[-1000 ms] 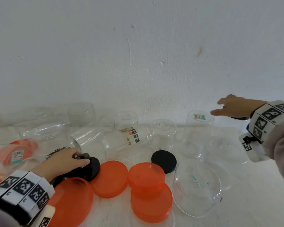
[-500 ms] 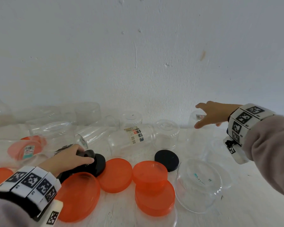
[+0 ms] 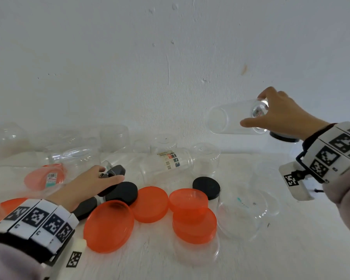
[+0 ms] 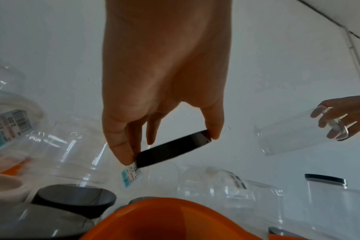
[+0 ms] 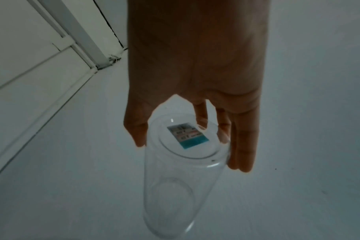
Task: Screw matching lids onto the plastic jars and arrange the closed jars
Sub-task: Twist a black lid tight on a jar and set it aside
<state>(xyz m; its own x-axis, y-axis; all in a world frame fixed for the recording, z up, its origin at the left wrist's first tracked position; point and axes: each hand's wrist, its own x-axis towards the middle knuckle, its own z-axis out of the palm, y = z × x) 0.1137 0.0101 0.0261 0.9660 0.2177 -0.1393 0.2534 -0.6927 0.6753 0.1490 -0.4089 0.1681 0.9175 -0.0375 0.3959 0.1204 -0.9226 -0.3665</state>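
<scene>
My right hand [image 3: 279, 116] grips a clear plastic jar [image 3: 232, 120] by its base and holds it in the air at the right, lying sideways with its mouth to the left. In the right wrist view the jar [image 5: 175, 170] shows a blue label on its base, fingers [image 5: 242, 146] curled round the rim. My left hand [image 3: 97, 179] pinches a black lid [image 4: 173, 150] between thumb and fingers, tilted just above the table. More black lids [image 3: 122, 193] and several orange lids [image 3: 150, 204] lie in front.
Several clear open jars [image 3: 170, 161] lie and stand along the white wall at the back. A wide clear jar [image 3: 245, 211] lies on its side at the right. A jar with a black lid on it [image 3: 283, 136] stands behind my right hand. White table [image 3: 291, 249].
My right hand took hold of the clear jar at the back right and lifted it off the table, tipping it sideways. My left hand raised a black lid from the pile.
</scene>
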